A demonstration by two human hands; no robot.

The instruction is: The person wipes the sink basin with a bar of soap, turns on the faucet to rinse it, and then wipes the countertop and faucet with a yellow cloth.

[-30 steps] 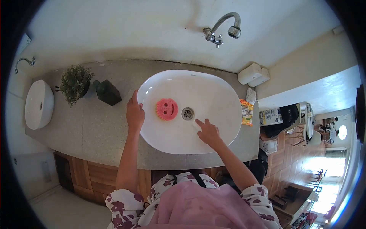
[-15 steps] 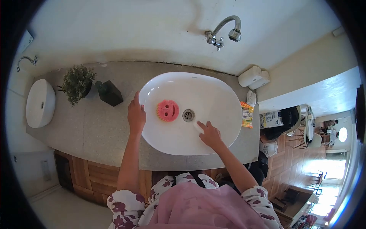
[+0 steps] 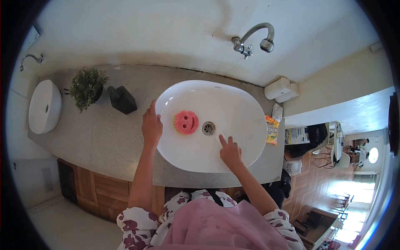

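A white oval basin (image 3: 246,100) sits on the grey counter, with a metal drain (image 3: 208,128) in its floor. Left of the drain lies a round pink smiley-face sponge (image 3: 186,122) with a yellowish edge. My left hand (image 3: 152,126) rests against the basin's left rim, its fingers stretched along the edge. Inside the basin, right of the drain, is my right hand (image 3: 231,152). Its index and middle fingers stretch out and apart while the others curl, and I see nothing held in it. The sponge is apart from both hands.
A chrome faucet (image 3: 254,39) comes out of the wall above the basin. A dark green bottle (image 3: 122,100) and a potted plant (image 3: 86,85) stand left, before a second basin (image 3: 46,107). To the right are white rolls (image 3: 278,88) and an orange-yellow packet (image 3: 272,130).
My right hand has shifted slightly within the basin, and its extended fingers have spread further apart. The left hand keeps its place on the rim. The camera view has shifted slightly.
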